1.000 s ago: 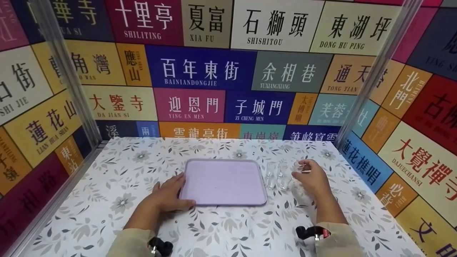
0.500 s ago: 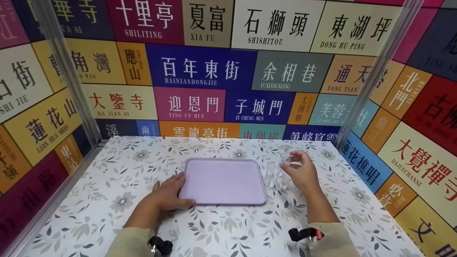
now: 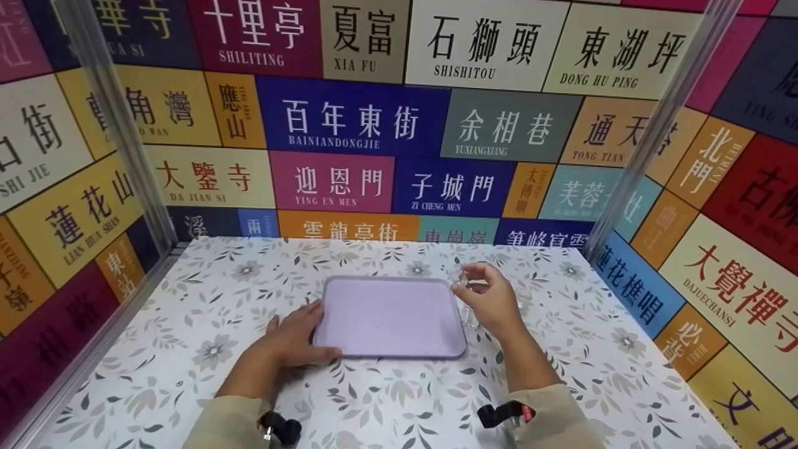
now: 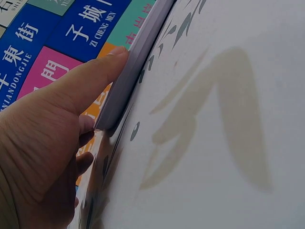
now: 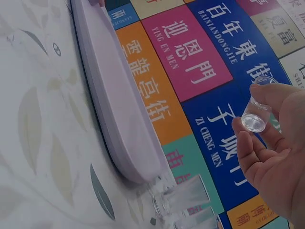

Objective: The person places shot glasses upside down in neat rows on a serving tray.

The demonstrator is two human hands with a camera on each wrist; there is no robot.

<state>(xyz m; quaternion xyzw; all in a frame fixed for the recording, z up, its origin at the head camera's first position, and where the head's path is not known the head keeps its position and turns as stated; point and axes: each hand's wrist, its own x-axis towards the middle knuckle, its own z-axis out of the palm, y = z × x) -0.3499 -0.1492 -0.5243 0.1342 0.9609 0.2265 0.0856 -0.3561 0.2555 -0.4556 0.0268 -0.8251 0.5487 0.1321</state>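
My right hand (image 3: 489,302) pinches a small clear shot glass (image 5: 256,110) between thumb and fingers. In the head view, the glass overlaps the far right corner of a lilac rectangular tray (image 3: 389,318). Two similar clear glasses (image 5: 188,195) stand on the table just past the tray's right end, mostly hidden behind my right hand in the head view. On the opposite side, my left hand (image 3: 296,340) rests at the tray's near left corner. Its thumb (image 4: 107,67) lies extended against the near rim, while the other fingers lie along the left edge.
A white table (image 3: 399,405) with a leaf and flower print bears the tray. Colourful panels with large characters (image 3: 352,118) wall in the back and both sides. Metal posts (image 3: 648,143) rise at the back corners. Each wrist wears a small black camera (image 3: 499,413).
My right hand has lifted the shot glass from the right side and carried it left over the other glasses to the tray's right edge. The left hand and tray stay put.
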